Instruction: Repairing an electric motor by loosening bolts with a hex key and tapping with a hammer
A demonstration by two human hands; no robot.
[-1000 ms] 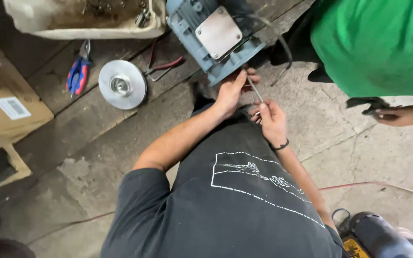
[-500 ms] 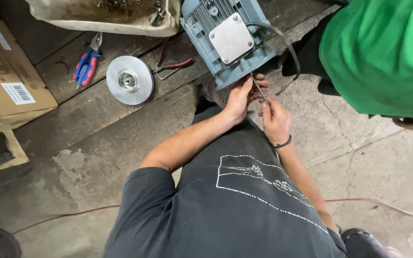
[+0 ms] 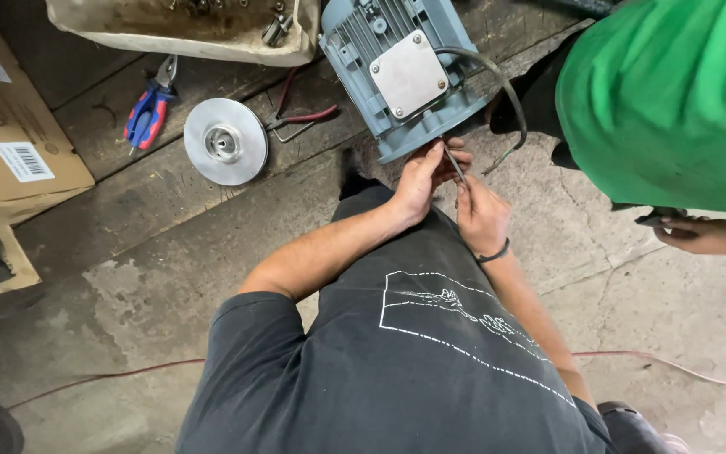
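Both hands meet at the lower rim of the blue-grey motor [image 3: 405, 76], which lies on the floor [image 3: 128, 277]. The left hand [image 3: 420, 176] presses against the housing edge with its fingers curled, while the right hand [image 3: 481, 217] pinches a thin rod [image 3: 454, 162] angled up to the motor. A black cable [image 3: 497, 84] loops from the motor's right side. Left of it lie a metal disc [image 3: 225, 140], red pliers [image 3: 300, 120] and blue-handled pliers [image 3: 149, 109], beside a cardboard box [image 3: 10, 143]

Left hand [image 3: 420, 178] and right hand [image 3: 482, 217] grip a thin rod [image 3: 453, 162] beneath a grey-blue electric motor [image 3: 405, 71].
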